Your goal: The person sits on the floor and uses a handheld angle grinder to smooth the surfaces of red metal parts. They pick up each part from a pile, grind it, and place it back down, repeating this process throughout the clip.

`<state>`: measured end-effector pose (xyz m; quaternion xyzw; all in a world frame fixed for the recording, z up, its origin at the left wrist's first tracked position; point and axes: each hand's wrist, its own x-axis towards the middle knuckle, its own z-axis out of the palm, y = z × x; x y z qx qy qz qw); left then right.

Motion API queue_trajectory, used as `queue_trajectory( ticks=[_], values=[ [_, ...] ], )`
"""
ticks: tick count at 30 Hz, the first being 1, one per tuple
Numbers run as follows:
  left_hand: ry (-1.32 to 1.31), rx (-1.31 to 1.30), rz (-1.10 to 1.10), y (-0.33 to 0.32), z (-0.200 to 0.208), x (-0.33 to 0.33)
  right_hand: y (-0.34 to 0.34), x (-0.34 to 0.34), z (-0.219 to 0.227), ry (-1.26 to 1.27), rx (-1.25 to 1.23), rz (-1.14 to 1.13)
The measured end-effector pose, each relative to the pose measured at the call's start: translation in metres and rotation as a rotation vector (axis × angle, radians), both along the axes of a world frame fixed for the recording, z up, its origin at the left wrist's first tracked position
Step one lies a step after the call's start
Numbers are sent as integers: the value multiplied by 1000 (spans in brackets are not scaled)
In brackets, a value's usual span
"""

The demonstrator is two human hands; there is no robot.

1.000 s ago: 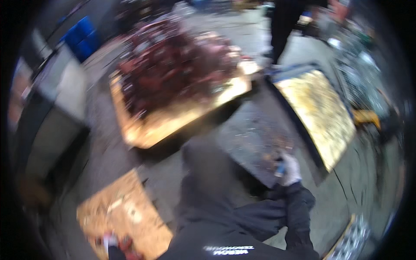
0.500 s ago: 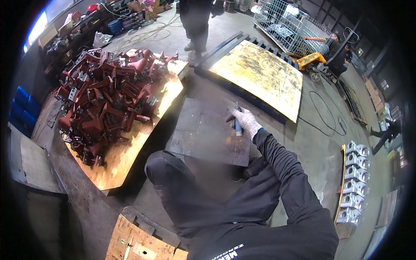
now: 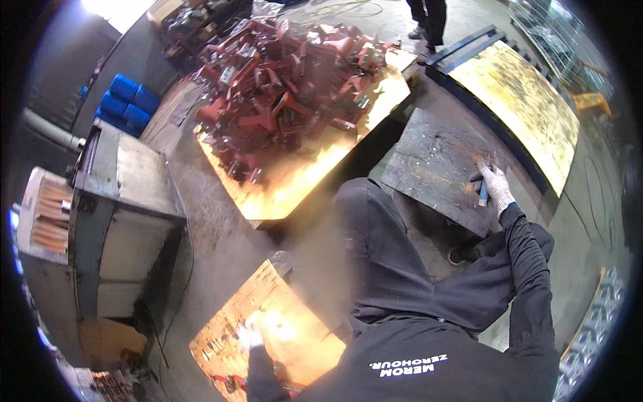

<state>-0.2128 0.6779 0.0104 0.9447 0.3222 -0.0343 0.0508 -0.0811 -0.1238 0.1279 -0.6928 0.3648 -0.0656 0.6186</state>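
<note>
My right hand, in a whitish knit glove, is closed round a slim blue-handled tool. It rests at the far right part of a dark metal plate in front of my knees. My left hand, also gloved, reaches down to a wooden board at the lower left. Several small dark pieces lie beside its fingers. Glare and blur hide whether those fingers grip anything. Red parts lie near the board's lower edge, by my left sleeve.
A heap of dark red metal brackets covers much of a wooden-topped pallet ahead. A stained wood-topped platform stands far right. Grey cabinet and blue bins are left. Silver castings line the right. Someone's legs show beyond.
The view has swung left and down, so the scene shifts right. My left hand has come into view over the wooden board. The right hand still holds the blue-handled tool at the plate.
</note>
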Motion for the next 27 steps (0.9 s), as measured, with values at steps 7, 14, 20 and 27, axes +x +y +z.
queue_trajectory(
  ticks=[7, 14, 20, 27],
  values=[
    [-408, -119, -551, -154, 51, 265, 2, 33, 18, 3, -245, 180],
    [-419, -161, -819, -312, 60, 461, -20, 12, -8, 6, -44, -42],
    [-722, -409, -589, -393, 120, 603, -32, 32, -24, 67, 94, -86],
    [-985, -586, -297, -393, 205, 764, -50, 32, -70, 103, 6, -87]
  ],
)
